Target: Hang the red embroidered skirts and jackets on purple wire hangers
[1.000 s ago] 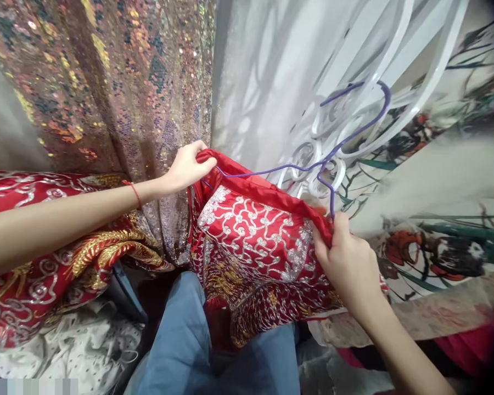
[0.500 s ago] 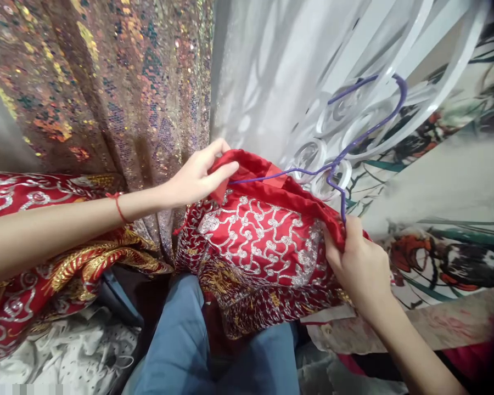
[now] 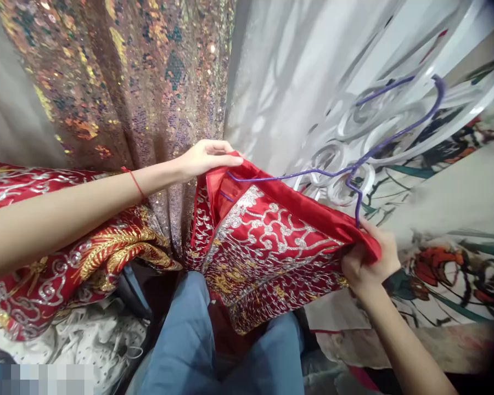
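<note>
A red skirt [image 3: 271, 233] with silver and gold embroidery hangs between my hands, its plain satin waistband stretched along the top. My left hand [image 3: 208, 158] pinches the waistband's left corner between thumb and fingers. At the other end, my right hand [image 3: 372, 258] grips the band near its right corner, fingers partly hidden under the cloth. A purple wire hanger [image 3: 329, 174] runs along the waistband, its left end inside the opening and its right end going down by my right hand. The hanger's hook points up and right, in front of white scrollwork.
Another red embroidered garment [image 3: 102, 258] lies at left under my left arm. A sequined curtain [image 3: 148, 82] and white fabric [image 3: 267, 71] hang behind. White curled metalwork [image 3: 362, 120] stands at right beside a floral-printed cloth [image 3: 448, 263]. White dotted fabric [image 3: 86, 340] is heaped at lower left.
The waistband's left corner has opened, showing its lining and more of the hanger. My right hand has moved right and down, turning the band's right end over. The view has shifted slightly.
</note>
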`<state>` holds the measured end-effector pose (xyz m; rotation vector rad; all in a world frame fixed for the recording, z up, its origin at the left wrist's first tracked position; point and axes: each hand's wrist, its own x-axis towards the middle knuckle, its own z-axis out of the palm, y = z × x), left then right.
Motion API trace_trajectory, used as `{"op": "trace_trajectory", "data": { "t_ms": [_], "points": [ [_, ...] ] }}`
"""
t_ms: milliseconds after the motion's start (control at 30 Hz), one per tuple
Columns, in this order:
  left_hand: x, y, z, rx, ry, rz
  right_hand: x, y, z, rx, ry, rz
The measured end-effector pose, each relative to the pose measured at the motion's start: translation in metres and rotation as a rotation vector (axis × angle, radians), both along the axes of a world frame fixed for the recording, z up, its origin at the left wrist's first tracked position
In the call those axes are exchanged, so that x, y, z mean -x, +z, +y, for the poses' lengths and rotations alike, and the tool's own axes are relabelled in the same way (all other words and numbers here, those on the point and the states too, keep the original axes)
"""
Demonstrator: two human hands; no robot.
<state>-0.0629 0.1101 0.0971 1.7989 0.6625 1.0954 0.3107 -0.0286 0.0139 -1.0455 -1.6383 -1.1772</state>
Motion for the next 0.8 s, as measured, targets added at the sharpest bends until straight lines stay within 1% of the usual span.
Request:
{"op": "trace_trajectory", "data": {
  "t_ms": [33, 100, 133, 167, 233, 300, 400, 500, 567, 667, 733, 800],
  "points": [
    [0.001, -0.001, 0.0, 0.02, -0.031, 0.036, -0.001, 0.001, 0.0, -0.079, -0.014, -0.045],
    [0.002, -0.002, 0.0, 0.035, -0.064, 0.078, 0.0, 0.002, 0.0, -0.204, -0.091, -0.14],
    [0.002, -0.003, 0.0, 0.04, -0.076, 0.086, 0.002, 0.003, -0.001, -0.235, -0.137, -0.183],
    [0.003, -0.004, 0.0, 0.047, -0.085, 0.085, 0.007, 0.003, -0.001, -0.222, -0.183, -0.207],
    [0.002, -0.005, 0.0, 0.071, -0.091, 0.067, 0.02, 0.004, -0.003, -0.119, -0.243, -0.182],
    [0.002, -0.007, 0.0, 0.094, -0.076, 0.03, 0.041, 0.006, -0.003, -0.039, -0.236, -0.134],
    [-0.001, -0.009, -0.001, 0.118, -0.064, 0.01, 0.082, 0.013, -0.001, 0.077, -0.192, -0.103],
    [-0.003, -0.012, -0.003, 0.13, -0.075, 0.034, 0.122, 0.02, 0.007, 0.277, -0.118, -0.148],
    [-0.003, -0.014, -0.002, 0.119, -0.078, 0.059, 0.141, 0.023, 0.017, 0.394, -0.062, -0.16],
    [-0.001, -0.013, -0.001, 0.095, -0.109, 0.109, 0.151, 0.024, 0.032, 0.458, -0.065, -0.136],
    [0.001, -0.01, -0.001, 0.098, -0.194, 0.124, 0.149, 0.023, 0.038, 0.435, -0.079, -0.136],
    [0.004, -0.005, -0.002, 0.106, -0.291, 0.166, 0.143, 0.021, 0.04, 0.376, -0.066, -0.172]
  ]
}}
